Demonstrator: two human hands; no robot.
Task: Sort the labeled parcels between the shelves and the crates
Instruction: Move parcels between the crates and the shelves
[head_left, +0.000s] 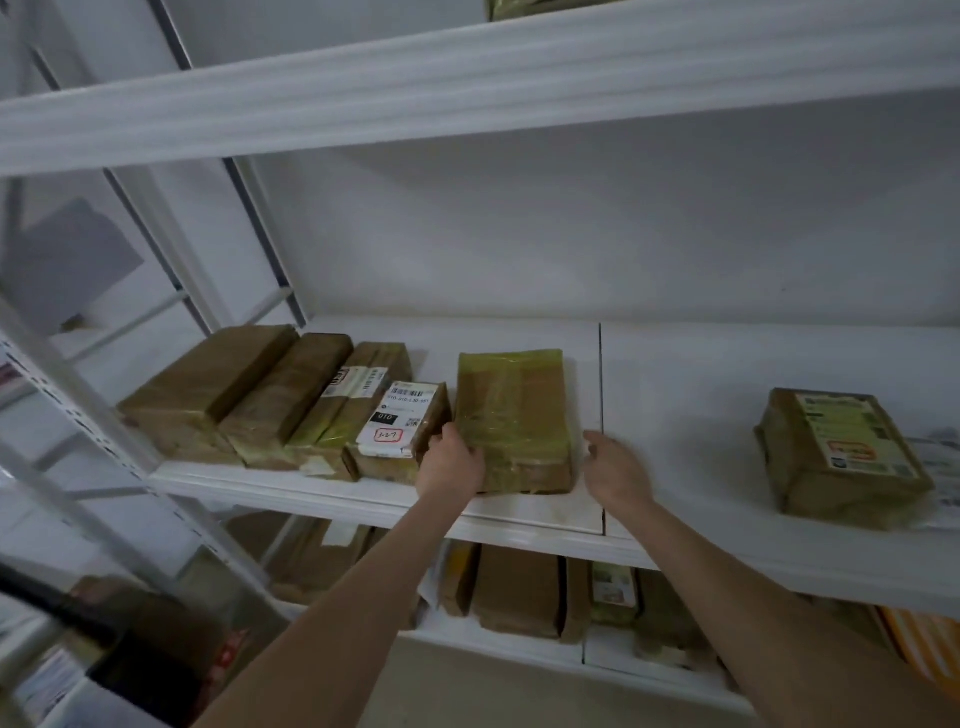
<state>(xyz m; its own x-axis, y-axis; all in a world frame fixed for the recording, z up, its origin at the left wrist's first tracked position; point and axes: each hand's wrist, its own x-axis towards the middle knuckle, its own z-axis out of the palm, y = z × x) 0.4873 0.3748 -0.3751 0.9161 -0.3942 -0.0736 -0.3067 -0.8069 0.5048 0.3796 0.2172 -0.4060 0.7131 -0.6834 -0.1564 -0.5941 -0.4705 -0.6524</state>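
A brown parcel wrapped in yellow-green tape (514, 415) lies flat on the white middle shelf (675, 405). My left hand (451, 462) grips its near left corner. My right hand (615, 467) hovers just right of the parcel, fingers relaxed, not touching it. To the left lies a row of brown parcels (270, 395); the nearest one carries a white label (397, 421) with a barcode and a red-boxed handwritten code. A separate labelled parcel (841, 452) rests at the shelf's right end.
An upper shelf board (467, 78) overhangs the work area. The lower shelf holds several upright brown parcels (519, 592). A white perforated upright (93, 415) of the rack stands at left. A dark object (130, 654) sits at bottom left.
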